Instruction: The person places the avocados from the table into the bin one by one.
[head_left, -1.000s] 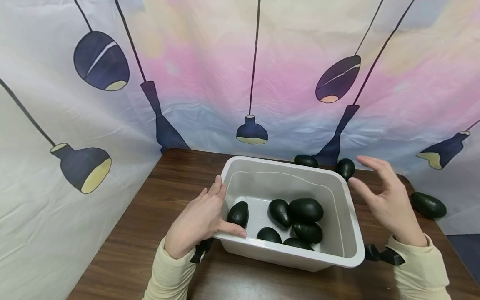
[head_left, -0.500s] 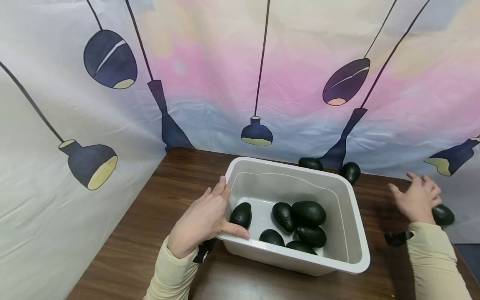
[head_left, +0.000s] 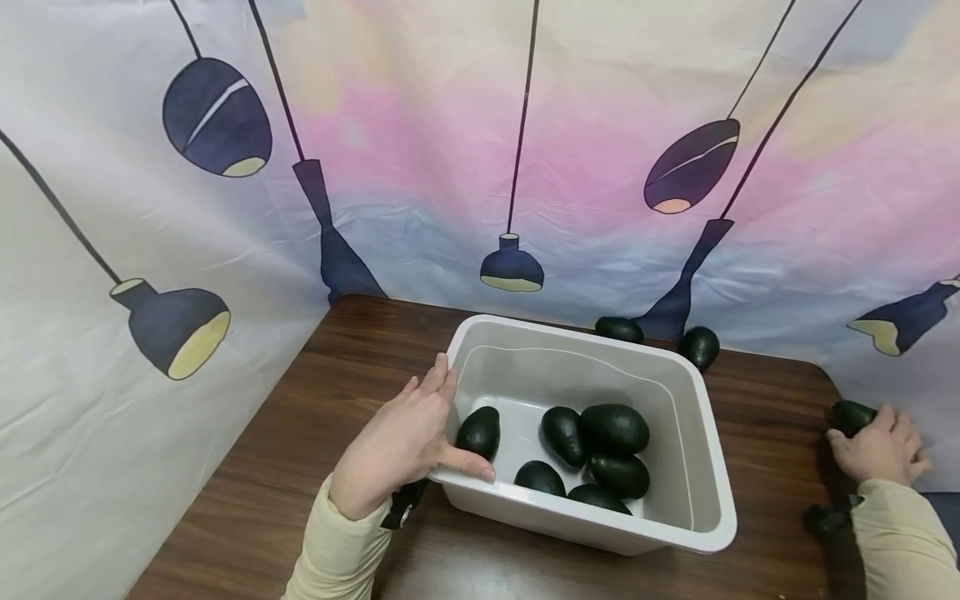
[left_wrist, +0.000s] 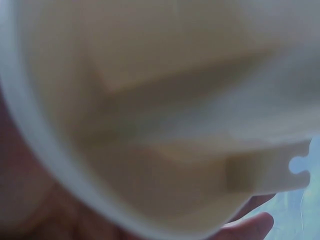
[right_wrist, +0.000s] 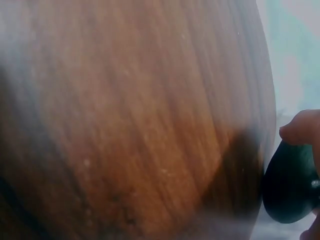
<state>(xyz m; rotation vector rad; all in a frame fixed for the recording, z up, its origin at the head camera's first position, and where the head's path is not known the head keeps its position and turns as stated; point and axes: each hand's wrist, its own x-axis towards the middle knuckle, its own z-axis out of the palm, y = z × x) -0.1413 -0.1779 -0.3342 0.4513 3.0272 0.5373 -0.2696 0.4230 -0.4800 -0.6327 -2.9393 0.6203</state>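
A white plastic bin stands on the brown wooden table and holds several dark green avocados. My left hand grips the bin's near left corner, thumb hooked over the rim; the left wrist view is a blur of the bin's wall. At the table's right edge my right hand curls over a loose avocado. In the right wrist view that avocado shows dark under a fingertip.
Two more avocados lie behind the bin against the printed fabric backdrop. The backdrop also closes off the table's left side. The table's right edge is close to my right hand.
My right hand swung from beside the bin out to the table's right edge, dropped lower and closed over the loose avocado there. My left hand stayed on the bin's corner.
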